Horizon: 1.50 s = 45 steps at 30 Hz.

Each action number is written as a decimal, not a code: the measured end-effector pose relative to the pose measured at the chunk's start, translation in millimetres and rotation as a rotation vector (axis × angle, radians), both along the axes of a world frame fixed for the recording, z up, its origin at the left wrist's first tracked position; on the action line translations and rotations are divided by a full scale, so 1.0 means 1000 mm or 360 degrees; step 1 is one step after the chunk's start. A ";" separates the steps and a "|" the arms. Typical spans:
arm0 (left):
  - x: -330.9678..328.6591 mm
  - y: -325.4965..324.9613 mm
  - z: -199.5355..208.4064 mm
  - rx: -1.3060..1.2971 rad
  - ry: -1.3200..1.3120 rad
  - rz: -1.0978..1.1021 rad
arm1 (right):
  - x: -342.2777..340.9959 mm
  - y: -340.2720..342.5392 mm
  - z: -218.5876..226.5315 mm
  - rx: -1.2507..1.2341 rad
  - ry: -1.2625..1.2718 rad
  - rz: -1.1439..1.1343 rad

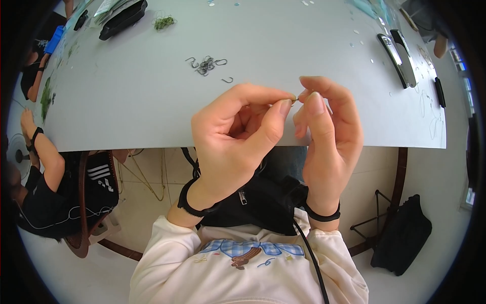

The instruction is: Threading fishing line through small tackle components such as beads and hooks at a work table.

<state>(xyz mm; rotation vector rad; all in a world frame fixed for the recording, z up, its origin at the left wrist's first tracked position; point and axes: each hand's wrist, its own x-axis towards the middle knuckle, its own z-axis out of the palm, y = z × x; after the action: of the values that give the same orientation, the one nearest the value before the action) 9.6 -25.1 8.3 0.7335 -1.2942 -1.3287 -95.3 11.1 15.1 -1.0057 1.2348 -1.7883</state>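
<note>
My left hand (238,124) pinches a tiny dark thing (296,100) between thumb and forefinger, just above the near edge of the grey-white table (126,101). Close beside it, my right hand (331,124) has its fingers curled and its thumb drawn in near the same spot. Whatever lies between the right fingertips is too small to make out. Beyond my left hand sits a small pile of dark metal hooks (205,66). One loose hook (227,80) lies apart from the pile, nearer to me.
A tangle of green thread (164,22) and a black tray (123,20) lie at the far left. Toward the right are a stapler (398,58) and a black pen (440,92). Another person's arm (48,147) is at the left, and a black bag (405,235) stands at the lower right.
</note>
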 end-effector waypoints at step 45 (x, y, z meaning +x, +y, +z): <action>0.033 0.052 0.048 -0.0380 -0.0344 0.0108 | 0.040 0.050 -0.007 0.0110 0.0261 0.0865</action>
<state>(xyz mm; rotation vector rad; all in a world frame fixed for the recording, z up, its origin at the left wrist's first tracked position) 42.2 26.9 56.2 0.7603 -1.5552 -1.0389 -55.1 61.4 8.4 -1.3184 0.9848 -1.2547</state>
